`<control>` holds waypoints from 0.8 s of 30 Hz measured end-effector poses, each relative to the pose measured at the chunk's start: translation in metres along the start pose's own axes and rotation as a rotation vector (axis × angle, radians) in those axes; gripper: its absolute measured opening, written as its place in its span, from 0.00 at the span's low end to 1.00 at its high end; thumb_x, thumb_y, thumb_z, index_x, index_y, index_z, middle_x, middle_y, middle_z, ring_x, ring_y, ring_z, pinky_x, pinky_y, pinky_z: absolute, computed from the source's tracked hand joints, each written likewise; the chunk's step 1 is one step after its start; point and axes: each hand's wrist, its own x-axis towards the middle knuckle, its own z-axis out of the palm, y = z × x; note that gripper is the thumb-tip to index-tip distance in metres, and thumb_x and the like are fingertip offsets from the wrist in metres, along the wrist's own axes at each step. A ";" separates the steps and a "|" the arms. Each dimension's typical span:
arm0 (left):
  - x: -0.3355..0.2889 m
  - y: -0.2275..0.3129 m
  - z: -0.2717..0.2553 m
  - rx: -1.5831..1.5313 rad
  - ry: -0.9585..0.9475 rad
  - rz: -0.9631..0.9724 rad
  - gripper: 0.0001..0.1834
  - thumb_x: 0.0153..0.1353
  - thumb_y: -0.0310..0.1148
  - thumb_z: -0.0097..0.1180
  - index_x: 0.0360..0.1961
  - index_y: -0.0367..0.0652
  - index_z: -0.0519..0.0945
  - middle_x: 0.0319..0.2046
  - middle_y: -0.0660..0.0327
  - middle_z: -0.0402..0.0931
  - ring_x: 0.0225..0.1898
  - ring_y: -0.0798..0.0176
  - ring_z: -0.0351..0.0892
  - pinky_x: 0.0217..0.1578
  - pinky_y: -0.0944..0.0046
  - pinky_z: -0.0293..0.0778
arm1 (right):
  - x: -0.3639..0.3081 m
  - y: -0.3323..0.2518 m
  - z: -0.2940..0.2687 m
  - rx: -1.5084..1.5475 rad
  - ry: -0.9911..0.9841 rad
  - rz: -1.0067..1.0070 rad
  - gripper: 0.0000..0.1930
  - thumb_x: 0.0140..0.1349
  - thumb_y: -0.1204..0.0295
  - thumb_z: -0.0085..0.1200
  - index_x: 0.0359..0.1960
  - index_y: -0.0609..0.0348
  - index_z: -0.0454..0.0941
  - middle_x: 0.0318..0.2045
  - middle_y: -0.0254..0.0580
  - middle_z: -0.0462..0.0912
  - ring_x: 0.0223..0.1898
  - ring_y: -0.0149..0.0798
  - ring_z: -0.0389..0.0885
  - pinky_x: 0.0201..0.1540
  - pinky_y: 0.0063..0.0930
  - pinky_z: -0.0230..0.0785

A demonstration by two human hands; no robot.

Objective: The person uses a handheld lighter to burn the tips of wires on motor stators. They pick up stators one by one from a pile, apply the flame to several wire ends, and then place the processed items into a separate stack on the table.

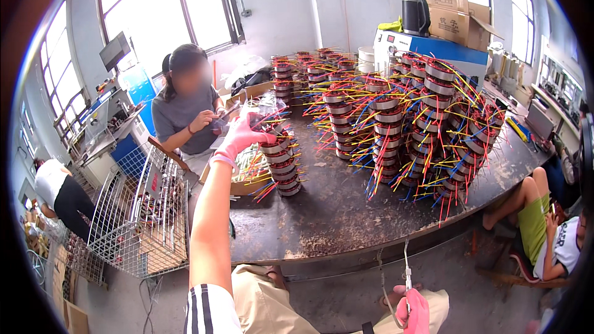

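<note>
My left hand point(240, 138), in a pink glove, reaches over the table to the top of a short stack of motor stators point(283, 167). Its thumb and fingers are closed round the top stator, partly hidden by the wires. These stators are grey metal rings with red windings and loose red, yellow and blue wires. Low at the right, above my lap, my right hand point(416, 312), also pink-gloved, is closed on a slim pale tool with a thin metal tip point(407, 272). Its exact kind is unclear. A thin cord or strap hangs beside it.
Tall stator stacks point(387, 130) crowd the dark, worn table point(328, 226). Across it a person point(192, 102) handles a clear bag by a cardboard box. A wire cart point(142, 222) stands at the left. Another person point(560, 241) sits at the right, and one point(59, 185) bends far left.
</note>
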 end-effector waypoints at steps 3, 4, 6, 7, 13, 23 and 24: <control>-0.002 0.011 0.013 -0.117 -0.050 0.028 0.41 0.34 0.41 0.76 0.49 0.31 0.72 0.43 0.53 0.76 0.44 0.63 0.77 0.46 0.65 0.73 | 0.008 0.007 -0.011 -0.031 0.009 -0.045 0.17 0.70 0.57 0.41 0.28 0.54 0.72 0.11 0.25 0.57 0.10 0.22 0.51 0.12 0.18 0.39; -0.001 0.013 0.012 -0.200 -0.109 0.013 0.41 0.35 0.40 0.76 0.49 0.30 0.72 0.44 0.52 0.76 0.43 0.63 0.77 0.45 0.66 0.73 | 0.009 0.008 -0.012 -0.048 -0.006 -0.072 0.17 0.70 0.57 0.40 0.29 0.55 0.72 0.11 0.25 0.57 0.10 0.22 0.51 0.12 0.18 0.39; -0.001 0.018 0.008 -0.126 -0.138 -0.009 0.42 0.35 0.40 0.76 0.50 0.30 0.72 0.44 0.52 0.76 0.43 0.63 0.77 0.45 0.66 0.74 | 0.010 0.007 -0.011 -0.079 -0.018 -0.095 0.17 0.70 0.57 0.40 0.28 0.55 0.72 0.11 0.25 0.58 0.09 0.22 0.51 0.11 0.18 0.38; -0.003 0.023 0.007 -0.120 -0.144 -0.001 0.42 0.35 0.40 0.76 0.51 0.30 0.72 0.44 0.53 0.76 0.44 0.63 0.77 0.45 0.66 0.73 | 0.010 0.006 -0.010 -0.094 -0.024 -0.108 0.18 0.70 0.57 0.40 0.28 0.55 0.71 0.11 0.25 0.58 0.09 0.22 0.51 0.11 0.19 0.38; -0.007 0.030 0.005 0.032 -0.128 0.048 0.42 0.37 0.43 0.76 0.52 0.32 0.72 0.45 0.54 0.76 0.46 0.62 0.76 0.48 0.65 0.72 | 0.011 0.015 -0.012 -0.051 -0.044 -0.075 0.18 0.71 0.57 0.40 0.41 0.59 0.76 0.11 0.25 0.58 0.09 0.21 0.50 0.11 0.17 0.39; -0.012 0.007 0.002 0.089 -0.053 0.239 0.39 0.47 0.42 0.70 0.59 0.40 0.70 0.57 0.50 0.70 0.58 0.57 0.69 0.57 0.60 0.66 | 0.000 0.010 -0.016 -0.073 -0.034 -0.073 0.19 0.71 0.58 0.39 0.43 0.62 0.76 0.12 0.24 0.60 0.11 0.21 0.52 0.13 0.17 0.41; -0.021 0.015 0.001 0.189 0.021 0.308 0.38 0.47 0.42 0.69 0.59 0.41 0.70 0.58 0.50 0.69 0.60 0.55 0.68 0.58 0.59 0.65 | -0.003 -0.002 -0.012 -0.100 -0.032 -0.019 0.21 0.70 0.58 0.38 0.45 0.66 0.75 0.12 0.24 0.62 0.11 0.20 0.54 0.14 0.16 0.43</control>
